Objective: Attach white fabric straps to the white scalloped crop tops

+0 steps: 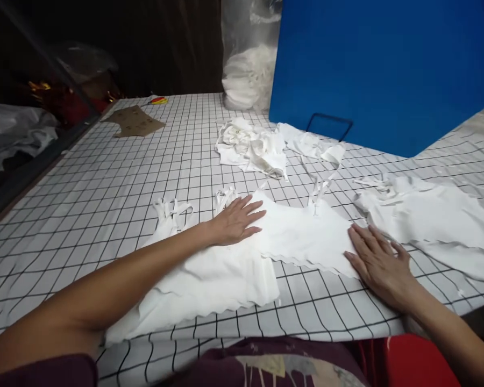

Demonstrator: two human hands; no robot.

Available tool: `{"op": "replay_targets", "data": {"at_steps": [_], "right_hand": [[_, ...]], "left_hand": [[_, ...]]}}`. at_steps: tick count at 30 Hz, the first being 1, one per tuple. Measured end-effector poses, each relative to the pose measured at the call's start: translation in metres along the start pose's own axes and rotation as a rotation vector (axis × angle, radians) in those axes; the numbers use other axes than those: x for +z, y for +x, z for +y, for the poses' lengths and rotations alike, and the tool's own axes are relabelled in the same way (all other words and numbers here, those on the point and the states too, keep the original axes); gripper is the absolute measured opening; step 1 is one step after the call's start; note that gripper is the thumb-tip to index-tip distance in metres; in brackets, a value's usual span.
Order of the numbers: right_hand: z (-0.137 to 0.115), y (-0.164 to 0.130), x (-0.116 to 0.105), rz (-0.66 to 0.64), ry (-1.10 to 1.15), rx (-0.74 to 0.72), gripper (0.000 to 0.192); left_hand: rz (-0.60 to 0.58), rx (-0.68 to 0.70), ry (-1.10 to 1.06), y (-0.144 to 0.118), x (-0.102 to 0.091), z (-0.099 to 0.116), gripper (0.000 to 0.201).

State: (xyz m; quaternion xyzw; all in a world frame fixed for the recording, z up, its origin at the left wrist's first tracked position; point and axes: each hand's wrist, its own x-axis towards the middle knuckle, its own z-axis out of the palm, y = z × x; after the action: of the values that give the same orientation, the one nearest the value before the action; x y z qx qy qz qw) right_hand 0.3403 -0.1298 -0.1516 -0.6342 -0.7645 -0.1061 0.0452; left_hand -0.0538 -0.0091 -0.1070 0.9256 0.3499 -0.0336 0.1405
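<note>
A white garment [298, 234] with thin straps and a scalloped hem lies flat on the black-and-white checked table [105, 188]. My left hand [236, 220] rests flat on its left part, fingers spread, holding nothing. My right hand [381, 263] lies flat on the table at the garment's right edge, fingers apart. A second white garment [210, 279] with straps lies under my left forearm, nearer to me.
More white garments lie at the right [431, 220] and in a crumpled heap [252, 145] further back. A blue board [387, 70] stands behind them. A brown cardboard pattern [135, 121] and a plastic bag of white pieces [250, 70] sit at the far side.
</note>
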Motion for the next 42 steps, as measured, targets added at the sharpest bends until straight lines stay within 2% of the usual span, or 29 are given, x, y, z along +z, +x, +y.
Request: {"op": "replay_targets", "data": {"at_steps": [3,6,9,11,13,16,19,21,23,25,27,30,33,36,39,42], "right_hand": [[-0.029,0.007,-0.027,0.074,0.064,-0.095,0.061],[-0.085,0.013,-0.054,0.017,0.199,-0.348,0.061],[-0.14,0.021,-0.063,-0.11,0.357,-0.666,0.063],[-0.16,0.028,-0.059,-0.172,0.404,-0.806,0.059],[-0.16,0.035,-0.051,-0.198,0.394,-0.83,0.056],[-0.137,0.045,-0.044,-0.168,0.35,-0.752,0.052],[-0.123,0.051,-0.052,-0.102,0.346,-0.706,0.039],[-0.134,0.05,-0.061,-0.064,0.366,-0.723,0.04],[-0.154,0.047,-0.065,-0.069,0.395,-0.81,0.046],[-0.168,0.048,-0.065,-0.135,0.425,-0.928,0.047],[-0.167,0.053,-0.062,-0.205,0.43,-0.975,0.038],[-0.141,0.064,-0.063,-0.227,0.361,-0.905,0.033],[-0.13,0.069,-0.074,-0.133,0.296,-0.77,0.04],[-0.158,0.063,-0.078,-0.089,0.336,-0.693,0.045],[-0.195,0.054,-0.064,-0.173,0.393,-0.78,0.061],[-0.201,0.051,-0.046,-0.215,0.369,-0.766,0.066]], "left_hand": [[0.066,-0.005,0.012,-0.002,-0.013,0.002,0.059],[0.194,-0.05,0.004,-0.018,-0.029,-0.006,0.057],[0.334,-0.143,-0.038,-0.052,-0.037,-0.016,0.055],[0.413,-0.239,-0.076,-0.085,-0.033,-0.019,0.055],[0.465,-0.361,-0.1,-0.122,-0.021,-0.02,0.055],[0.487,-0.54,-0.117,-0.172,0.008,-0.017,0.057],[0.436,-0.612,-0.073,-0.198,0.033,-0.014,0.06],[0.391,-0.62,-0.031,-0.203,0.041,-0.013,0.061],[0.358,-0.629,-0.01,-0.202,0.043,-0.012,0.062],[0.34,-0.636,0.002,-0.2,0.042,-0.012,0.062],[0.331,-0.64,0.008,-0.199,0.041,-0.012,0.063],[0.33,-0.638,0.017,-0.2,0.042,-0.012,0.063],[0.34,-0.637,0.025,-0.201,0.045,-0.012,0.064],[0.35,-0.633,0.035,-0.2,0.045,-0.012,0.065],[0.346,-0.638,0.046,-0.199,0.044,-0.012,0.064],[0.324,-0.652,0.048,-0.2,0.043,-0.013,0.064]]}}
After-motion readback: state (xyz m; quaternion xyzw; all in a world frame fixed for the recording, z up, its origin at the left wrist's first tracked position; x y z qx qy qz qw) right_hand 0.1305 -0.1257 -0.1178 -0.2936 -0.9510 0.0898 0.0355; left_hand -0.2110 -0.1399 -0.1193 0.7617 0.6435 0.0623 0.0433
